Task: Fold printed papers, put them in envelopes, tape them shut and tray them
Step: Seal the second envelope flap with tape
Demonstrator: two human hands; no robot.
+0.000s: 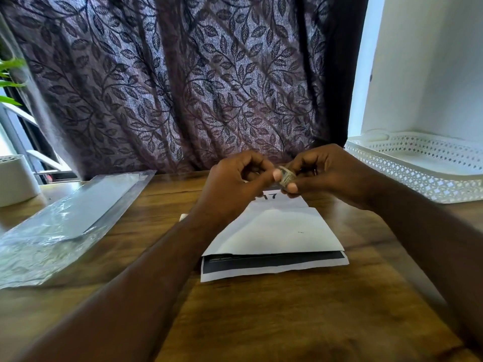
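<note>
A white envelope (274,231) lies on the wooden table (287,309), on top of printed paper (274,265) with a dark band along its near edge. Above the envelope's far end, my right hand (329,173) grips a small roll of tape (285,176) between thumb and fingers. My left hand (235,178) is curled beside it, its thumb tip touching the roll. Whether it pinches the tape's end is hidden. A white perforated tray (418,168) stands at the right.
A clear plastic sleeve holding white sheets (65,220) lies at the left. A white cylindrical pot (15,178) stands at the far left edge. A leaf-patterned curtain (183,82) hangs behind the table, and a white wall is at the right.
</note>
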